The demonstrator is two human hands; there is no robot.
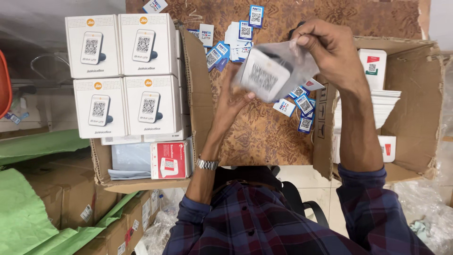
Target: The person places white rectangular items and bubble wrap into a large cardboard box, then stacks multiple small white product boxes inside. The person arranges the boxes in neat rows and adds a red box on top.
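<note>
My left hand (pixel 232 101) holds a small white device (pixel 262 74) from below, its face showing a square code pattern. A clear plastic bag (pixel 295 59) wraps the device, and my right hand (pixel 325 45) pinches the bag's upper edge above and to the right. The device is blurred by motion. Both hands hover over a brown patterned tabletop (pixel 264 137). Small blue and white code cards (pixel 302 106) lie scattered on the table beneath and behind the hands.
An open cardboard box (pixel 101 172) at left holds stacked white device cartons (pixel 123 73) and a red carton (pixel 170 159). Another open cardboard box (pixel 420 94) at right holds stacked white booklets (pixel 387 101). Green sheets (pixel 28 212) and more cartons lie at lower left.
</note>
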